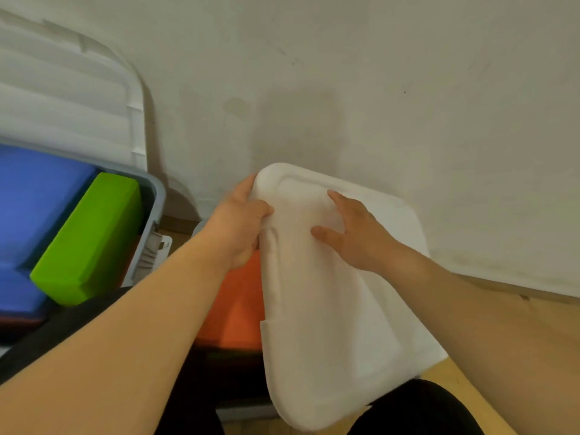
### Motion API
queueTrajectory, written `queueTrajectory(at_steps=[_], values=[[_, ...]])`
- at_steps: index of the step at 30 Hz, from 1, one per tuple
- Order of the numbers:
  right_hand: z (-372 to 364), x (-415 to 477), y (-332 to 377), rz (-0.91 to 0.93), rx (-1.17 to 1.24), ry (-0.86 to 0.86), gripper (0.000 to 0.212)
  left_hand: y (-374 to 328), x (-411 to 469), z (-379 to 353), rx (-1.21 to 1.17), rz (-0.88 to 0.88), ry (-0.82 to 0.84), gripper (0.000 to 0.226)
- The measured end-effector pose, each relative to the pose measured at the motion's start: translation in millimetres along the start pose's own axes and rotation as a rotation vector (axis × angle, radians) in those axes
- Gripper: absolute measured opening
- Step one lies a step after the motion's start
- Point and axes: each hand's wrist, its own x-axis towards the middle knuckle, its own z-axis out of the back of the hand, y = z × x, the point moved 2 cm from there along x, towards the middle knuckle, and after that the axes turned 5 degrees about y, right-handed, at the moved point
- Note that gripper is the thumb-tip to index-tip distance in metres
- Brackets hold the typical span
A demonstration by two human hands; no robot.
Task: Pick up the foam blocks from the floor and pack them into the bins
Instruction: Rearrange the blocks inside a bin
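Orange foam block ctr frame, under white lid; green block in grey bin, left. L hand grips lid's upper-left rim; R hand flat on top, fingers spread. Lid prob light, stiff: hold rims.

Both forearms are bare along all of their visible length. The left hand, at the left edge of the white lid, and the right hand, on the lid's upper part, are bare too. Plain black cloth covers the legs: the right knee just below the lid, the left leg well to its left.
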Motion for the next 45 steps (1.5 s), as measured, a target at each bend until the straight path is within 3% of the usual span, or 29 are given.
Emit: queueTrajectory(at_steps=[4, 6, 8, 10, 14, 18, 34, 41, 45], values=[[-52, 18, 6, 0.073, -0.058, 0.050, 0.085, 10, 2, 49, 0.164, -0.004, 0.012, 0.059], [-105, 19, 6, 0.078, -0.094, 0.161, 0.079, 24, -2, 74, 0.555, 0.058, -0.089, 0.061], [-154, 19, 4, 0.074, -0.172, 0.176, 0.076, 50, -7, 90, 1.105, 0.302, -0.119, 0.079], [-180, 24, 1, 0.074, -0.194, 0.108, 0.077, 69, -12, 97, 1.289, 0.444, -0.112, 0.093], [-184, 30, -10, 0.073, -0.219, 0.069, 0.082, 90, -3, 103, 1.156, 0.309, -0.006, 0.103], [-184, 28, -7, 0.063, -0.187, 0.066, 0.084, 101, -6, 97, 1.113, 0.303, -0.019, 0.116], [-167, 21, -9, 0.072, -0.109, 0.107, 0.081, 100, 0, 93, 0.987, 0.235, -0.074, 0.105], [-165, 15, -28, 0.083, -0.099, 0.129, 0.080, 88, -6, 79, 1.271, 0.187, -0.145, 0.101], [-161, 18, -27, 0.085, -0.081, 0.138, 0.079, 75, -12, 76, 1.181, 0.118, -0.147, 0.088]])
